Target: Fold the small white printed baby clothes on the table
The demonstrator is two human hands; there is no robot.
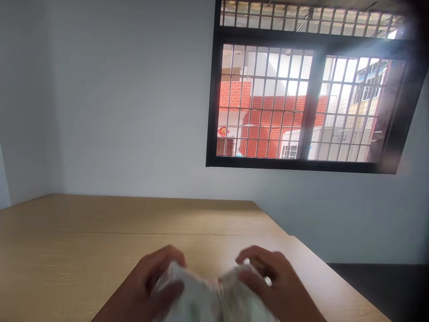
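Note:
Both my hands grip a bunched piece of white cloth [214,297] with faint markings at the bottom of the view, just above a light wooden table [100,250]. My left hand [150,281] curls its fingers over the cloth's left side. On the right side, my right hand [275,281] closes over the cloth the same way. The picture is blurred by motion, and the lower part of the cloth is cut off by the frame edge.
The table runs back to a pale wall; its right edge falls away to a dark floor [385,286]. A barred, black-framed window [308,103] shows red brick buildings outside.

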